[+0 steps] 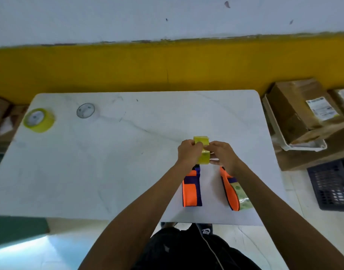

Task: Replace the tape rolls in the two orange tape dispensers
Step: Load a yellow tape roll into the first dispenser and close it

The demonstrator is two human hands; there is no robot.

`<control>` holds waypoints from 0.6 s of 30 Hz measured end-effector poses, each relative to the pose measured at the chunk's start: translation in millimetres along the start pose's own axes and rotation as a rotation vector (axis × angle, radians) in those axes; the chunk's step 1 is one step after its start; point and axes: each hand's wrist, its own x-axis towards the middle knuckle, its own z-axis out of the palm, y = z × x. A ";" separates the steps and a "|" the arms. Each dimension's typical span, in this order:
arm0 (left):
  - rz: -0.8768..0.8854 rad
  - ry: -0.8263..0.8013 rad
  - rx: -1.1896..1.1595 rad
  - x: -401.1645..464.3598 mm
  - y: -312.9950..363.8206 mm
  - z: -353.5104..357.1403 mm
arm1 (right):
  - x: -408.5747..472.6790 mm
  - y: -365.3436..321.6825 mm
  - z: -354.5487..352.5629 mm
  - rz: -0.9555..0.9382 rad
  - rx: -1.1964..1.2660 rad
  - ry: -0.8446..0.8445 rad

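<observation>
Both hands hold a yellow tape roll (201, 149) on edge above the white table (108, 162). My left hand (188, 152) grips its left side and my right hand (224, 154) pinches its right side. Below the hands lie two orange tape dispensers. The left dispenser (191, 189) is orange and purple, and no roll shows in it. The right dispenser (230, 190) lies tilted with a yellowish tape roll (242, 195) in it. A second yellow tape roll (38, 120) lies flat at the table's far left corner.
A thin grey ring (85, 110), like a bare tape core, lies near the far left. Cardboard boxes (301, 112) in a white tray stand right of the table, with a dark crate (332, 188) on the floor below them. A yellow-banded wall runs behind.
</observation>
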 end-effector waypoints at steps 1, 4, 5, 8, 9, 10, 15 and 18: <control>-0.010 0.008 -0.006 -4.6 -1.3 2.7 | -2.9 1.8 -3.8 0.004 -0.001 -0.025; -0.029 0.023 -0.020 -17.0 -9.3 12.1 | -12.0 9.9 -14.3 0.001 -0.014 -0.083; -0.033 0.031 -0.021 -21.0 -12.7 15.4 | -15.2 13.1 -17.4 -0.002 -0.019 -0.109; -0.034 0.087 -0.022 -35.9 -20.2 23.8 | -23.1 23.3 -26.1 0.001 -0.028 -0.180; -0.035 0.118 -0.034 -40.9 -22.9 25.2 | -24.9 26.4 -28.3 0.005 -0.030 -0.198; -0.042 0.156 -0.045 -45.0 -26.3 25.4 | -26.9 29.5 -30.3 0.011 -0.031 -0.209; -0.059 0.291 -0.011 -65.2 -53.6 10.1 | -29.6 45.2 -32.2 0.069 -0.019 -0.190; -0.100 0.316 0.060 -73.3 -75.2 0.4 | -31.1 49.8 -28.1 0.102 -0.034 -0.187</control>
